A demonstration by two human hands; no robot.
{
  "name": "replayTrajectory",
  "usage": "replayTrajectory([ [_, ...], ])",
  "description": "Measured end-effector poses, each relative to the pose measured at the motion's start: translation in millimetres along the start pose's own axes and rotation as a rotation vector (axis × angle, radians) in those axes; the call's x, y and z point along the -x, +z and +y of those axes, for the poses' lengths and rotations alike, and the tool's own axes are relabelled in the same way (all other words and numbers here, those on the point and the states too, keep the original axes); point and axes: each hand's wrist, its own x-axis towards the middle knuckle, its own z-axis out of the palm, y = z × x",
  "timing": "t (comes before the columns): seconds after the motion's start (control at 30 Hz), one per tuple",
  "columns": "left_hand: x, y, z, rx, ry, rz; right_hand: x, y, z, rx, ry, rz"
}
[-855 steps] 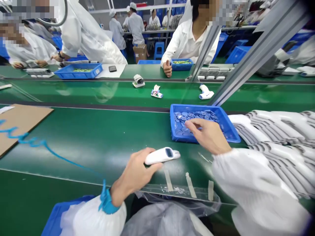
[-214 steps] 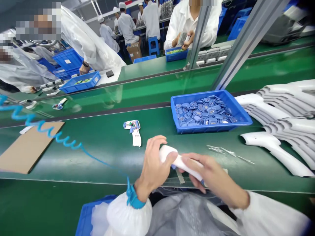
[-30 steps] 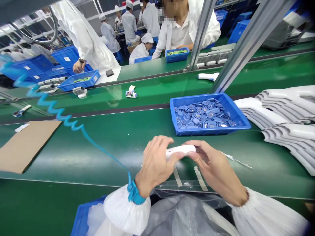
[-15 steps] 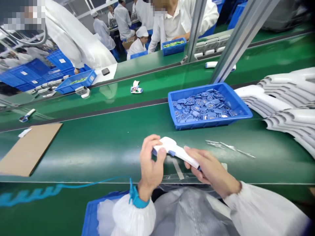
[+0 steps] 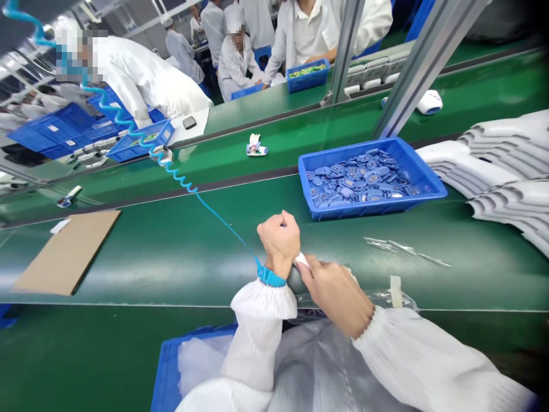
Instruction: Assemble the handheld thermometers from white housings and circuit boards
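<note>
Head view only, and I had the white plastic housing [image 5: 302, 260] nearly buried between both hands, just in front of the blue tray [image 5: 377, 210]. Left hand [image 5: 278, 240] was curled into a tight fist, knuckles up; right hand [image 5: 332, 294] was closed narrow over the housing's end. Only a sliver of white showed, so I could not tell how firmly either hand had it or what its hidden side looked like. That was my worry: with so little in view, a slip or too much squeeze could have gone unnoticed. The coiled blue cord [image 5: 180, 183] ran from the wrist strap [image 5: 269, 277] past the tray's left side, and a snag there could have jerked the left wrist and shaken the grip loose. Blue discs [image 5: 355, 183] sat in the tray, where a careless elbow could have spilled them across the green conveyor belt [image 5: 128, 269].
</note>
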Motion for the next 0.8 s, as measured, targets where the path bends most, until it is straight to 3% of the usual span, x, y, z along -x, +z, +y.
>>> replayTrajectory([
  [0.23,-3.0,-1.8,2.8,0.048,-0.015,0.024,-0.4,1.8,-3.6,-0.008,-0.011,0.048],
  [0.37,-6.5,-6.3,8.7,0.088,-0.048,-0.031,-6.0,4.6,3.1,-0.079,-0.038,0.078],
  [0.47,1.2,-25.6,10.0,0.197,-0.036,-0.176,-1.5,3.3,24.9,-0.216,-0.118,0.057],
  [0.63,30.1,-69.5,8.0,0.615,-0.020,-0.627,18.8,0.4,62.7,-0.770,-0.116,0.057],
  [0.8,41.9,-85.6,13.7,0.614,-0.022,-0.689,22.6,-1.1,75.6,-0.845,-0.115,0.017],
])
